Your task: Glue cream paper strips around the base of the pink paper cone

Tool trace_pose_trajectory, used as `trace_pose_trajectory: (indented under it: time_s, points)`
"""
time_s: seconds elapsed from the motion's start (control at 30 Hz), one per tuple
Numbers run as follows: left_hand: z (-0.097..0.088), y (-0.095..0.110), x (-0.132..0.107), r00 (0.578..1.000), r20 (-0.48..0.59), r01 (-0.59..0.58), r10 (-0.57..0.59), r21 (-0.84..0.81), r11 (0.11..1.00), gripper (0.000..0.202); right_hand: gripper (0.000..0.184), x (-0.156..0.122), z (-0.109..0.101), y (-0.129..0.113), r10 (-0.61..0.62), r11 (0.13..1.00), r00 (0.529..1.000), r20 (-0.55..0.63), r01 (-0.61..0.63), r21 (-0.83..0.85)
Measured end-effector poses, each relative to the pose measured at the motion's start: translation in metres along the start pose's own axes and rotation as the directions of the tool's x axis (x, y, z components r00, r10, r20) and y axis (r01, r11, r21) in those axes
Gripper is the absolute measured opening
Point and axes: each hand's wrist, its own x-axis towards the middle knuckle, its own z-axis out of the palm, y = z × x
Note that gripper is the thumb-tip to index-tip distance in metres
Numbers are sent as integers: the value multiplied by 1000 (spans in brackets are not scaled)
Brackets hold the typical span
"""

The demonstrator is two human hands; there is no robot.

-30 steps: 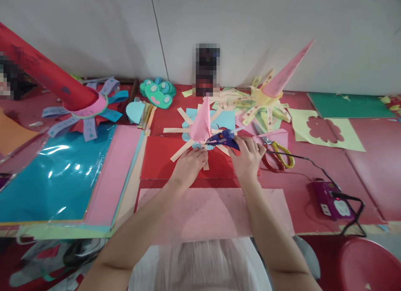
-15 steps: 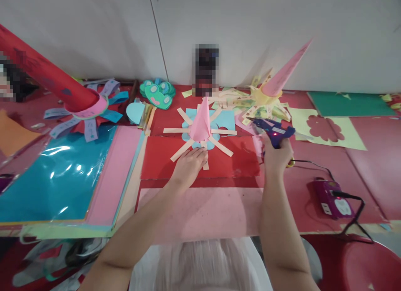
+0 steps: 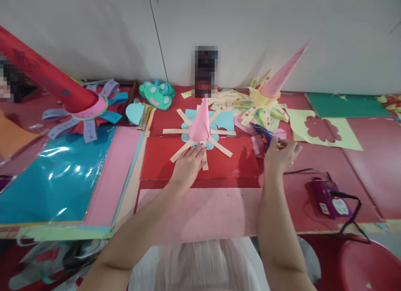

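Note:
A pink paper cone (image 3: pixel 199 126) stands upright on a blue scalloped paper piece (image 3: pixel 184 137), with several cream paper strips (image 3: pixel 222 148) spreading out around it. My left hand (image 3: pixel 187 165) lies flat at the cone's front, fingertips pressing on the front strip (image 3: pixel 205 163) near its base. On the right, a dark blue hot glue gun (image 3: pixel 264 135) with an orange trigger rests tilted over paper scraps, its nozzle pointing left. Against its rear is my right hand (image 3: pixel 280 156), fingers apart and extended to the right; its grip looks loosened, and the hand partly hides the gun's handle.
A purple power box (image 3: pixel 332 199) with a black cord sits at right. At left are a red paper tube (image 3: pixel 72 92) and a blue plastic-wrapped paper stack (image 3: pixel 62 178). Behind stand green frog cutouts (image 3: pixel 158 96) and another pink cone (image 3: pixel 286 75). A red sheet (image 3: pixel 232 167) lies underneath.
My right hand has lowered and turned the glue gun, and its fingers have spread away from the handle. My left hand stays on the front strip, nearly unmoved.

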Motion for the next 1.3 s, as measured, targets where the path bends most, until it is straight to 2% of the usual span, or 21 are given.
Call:
trace_pose_trajectory:
  time_s: [0.13,0.27,0.4,0.6,0.73,0.97,1.1,1.3]
  points:
    - [1,-1,1,998,58,13,-13,6,1000,34,35,-13,-2,-20,-195,978,981,0,194,72]
    - [2,-2,1,997,75,27,-28,22,999,33,31,-35,3,-38,-367,924,924,111,348,156]
    - [4,-3,0,998,50,30,-31,37,999,33,27,-58,8,-51,-494,865,836,237,444,235]
    - [6,-6,1,997,73,2,-5,48,999,32,27,-79,13,-59,-670,740,658,344,550,387]
    - [6,-6,2,995,95,0,-4,48,999,32,31,-84,14,-61,-709,705,574,409,592,390]
    - [4,-5,3,994,114,-10,3,61,998,33,39,-90,12,-68,-683,677,459,568,689,258]
    - [3,-5,4,993,117,-16,9,58,998,33,40,-91,11,-70,-680,653,433,591,725,220]
    - [2,-5,4,993,118,-12,5,59,998,31,41,-92,12,-72,-666,652,426,612,731,200]
